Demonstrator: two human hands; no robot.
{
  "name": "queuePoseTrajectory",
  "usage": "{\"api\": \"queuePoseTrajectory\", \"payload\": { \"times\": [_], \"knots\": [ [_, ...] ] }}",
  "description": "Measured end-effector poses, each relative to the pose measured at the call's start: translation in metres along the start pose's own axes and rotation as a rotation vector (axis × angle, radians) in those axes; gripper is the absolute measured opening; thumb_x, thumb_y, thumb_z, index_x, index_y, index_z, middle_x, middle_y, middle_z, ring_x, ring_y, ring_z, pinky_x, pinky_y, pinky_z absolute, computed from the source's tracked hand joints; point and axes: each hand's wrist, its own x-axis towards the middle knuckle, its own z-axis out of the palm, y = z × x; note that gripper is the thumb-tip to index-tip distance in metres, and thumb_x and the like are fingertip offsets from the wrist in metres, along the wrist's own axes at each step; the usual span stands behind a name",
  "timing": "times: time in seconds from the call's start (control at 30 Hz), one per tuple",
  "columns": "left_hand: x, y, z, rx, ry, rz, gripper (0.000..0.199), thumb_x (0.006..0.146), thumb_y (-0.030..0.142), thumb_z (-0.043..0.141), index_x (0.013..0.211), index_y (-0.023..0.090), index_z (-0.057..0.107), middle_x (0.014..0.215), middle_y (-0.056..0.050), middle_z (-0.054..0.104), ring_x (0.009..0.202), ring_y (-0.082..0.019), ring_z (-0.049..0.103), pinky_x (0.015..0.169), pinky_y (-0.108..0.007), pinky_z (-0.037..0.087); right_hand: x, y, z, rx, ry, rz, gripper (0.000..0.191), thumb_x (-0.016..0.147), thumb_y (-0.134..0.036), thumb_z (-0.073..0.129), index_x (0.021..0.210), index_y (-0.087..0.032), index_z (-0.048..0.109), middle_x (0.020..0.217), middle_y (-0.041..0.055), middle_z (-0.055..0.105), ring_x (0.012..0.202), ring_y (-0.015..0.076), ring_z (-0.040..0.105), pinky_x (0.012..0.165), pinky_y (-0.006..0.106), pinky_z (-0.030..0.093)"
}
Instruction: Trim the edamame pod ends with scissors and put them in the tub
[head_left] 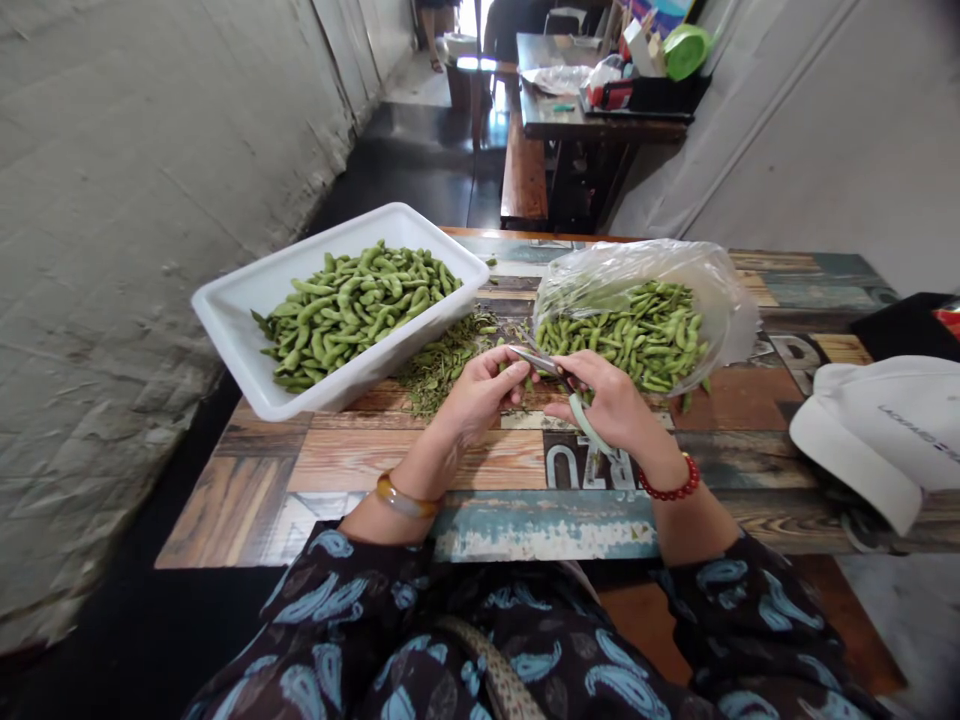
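Note:
My right hand (604,398) holds a pair of scissors (576,400) with pale green handles, blades pointing left toward my left hand. Pinched in my left hand (487,392) is a green pod, mostly hidden by the fingers and blades. A white tub (405,355) with a heap of green pods (352,305) stands tilted at the left. Beyond my right hand, a clear plastic bag (724,300) lies open with more pods (637,335) in and before it. Between tub and bag, trimmed bits (439,375) are piled on the patchwork wooden table (360,458).
A white cap (885,430) lies at the table's right, near a black box (900,325). Past the far edge are a wooden bench (523,170) and another table (536,110) with items on it. A wall (112,250) runs along the left.

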Motion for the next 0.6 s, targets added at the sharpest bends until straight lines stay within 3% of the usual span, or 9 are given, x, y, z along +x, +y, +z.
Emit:
{"api": "queuePoseTrajectory", "payload": {
  "times": [0.3, 0.6],
  "knots": [
    [-0.0003, -0.0058, -0.0003, 0.145, -0.003, 0.094, 0.032, 0.077, 0.042, 0.076, 0.092, 0.014, 0.071, 0.073, -0.001, 0.066, 0.054, -0.006, 0.047, 0.050, -0.019, 0.036, -0.0003, -0.0036, 0.0037, 0.042, -0.004, -0.034, 0.052, 0.082, -0.033, 0.076, 0.129, -0.022, 0.058, 0.110, 0.0102, 0.063, 0.094, 0.0252, 0.064, 0.081, 0.040, 0.057],
    [-0.0004, -0.0100, 0.0018, 0.133, -0.003, 0.107, 0.029, 0.078, 0.040, 0.076, 0.091, 0.014, 0.071, 0.075, 0.000, 0.065, 0.054, -0.005, 0.046, 0.050, -0.019, 0.036, -0.0001, -0.0057, 0.0077, 0.032, 0.017, -0.036, 0.051, 0.083, -0.036, 0.074, 0.128, -0.020, 0.058, 0.108, 0.0109, 0.062, 0.097, 0.0258, 0.062, 0.083, 0.040, 0.056]
  ]
}}
